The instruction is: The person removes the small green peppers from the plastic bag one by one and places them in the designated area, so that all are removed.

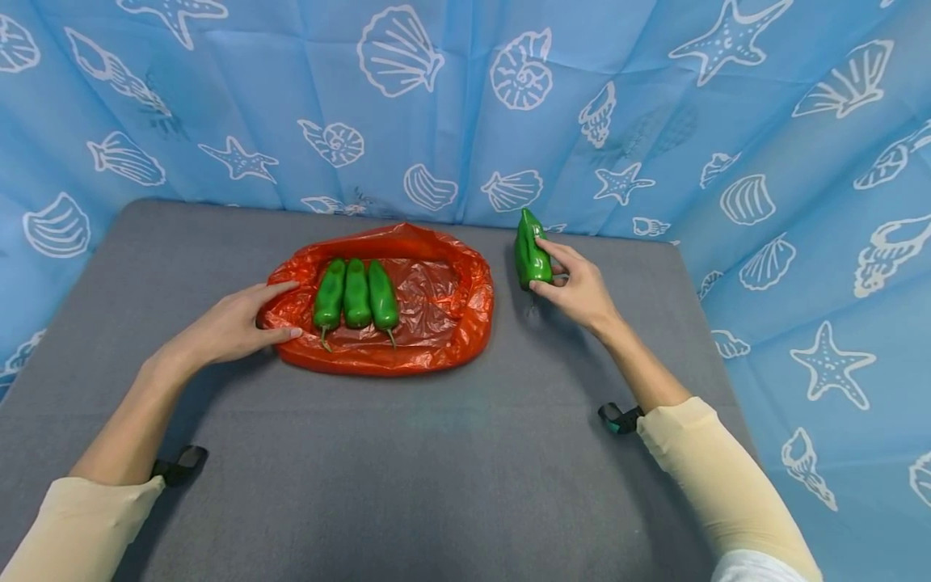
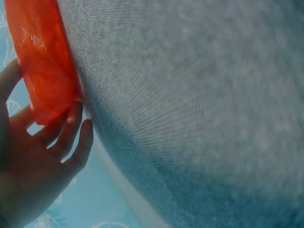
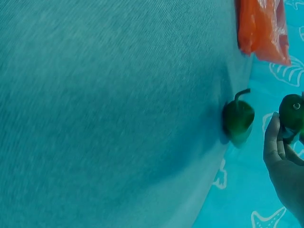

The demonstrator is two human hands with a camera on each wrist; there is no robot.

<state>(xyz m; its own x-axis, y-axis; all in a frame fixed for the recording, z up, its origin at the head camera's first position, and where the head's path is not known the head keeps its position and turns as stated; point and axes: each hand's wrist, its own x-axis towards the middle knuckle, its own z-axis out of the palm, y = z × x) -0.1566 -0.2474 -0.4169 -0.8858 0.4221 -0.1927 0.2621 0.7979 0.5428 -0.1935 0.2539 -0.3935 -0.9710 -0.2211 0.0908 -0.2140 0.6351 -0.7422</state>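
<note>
- Right hand (image 1: 578, 287) out over the far side of the table (image 1: 436, 469), thumb and fingers closed about the sides of a held pepper (image 3: 290, 111), spread no wider than the pod, and it looks lifted off the cloth
- Just beside it in the right wrist view, a loose pepper (image 3: 238, 116) lies on the table with its stalk curving up, so a clean lift matters: raise the held one well clear before any sideways swing, or the two could knock
- That skin looks glossy, so I'd call for a light, even squeeze around the middle, nothing sharp
- Over on the left, the red bag (image 1: 476, 331) sits spread wide with its rim rolled, three green peppers (image 1: 356, 295) side by side in its left half, bare lining to their right
- Left hand (image 1: 236, 323) at the bag's left end, thumb and forefinger well apart on the rim, no pepper in its grasp; gentle steadying suits thin plastic, a hard tug could collapse the wall
- Both forearms angle in from the near corners, the right reaching farther forward
</note>
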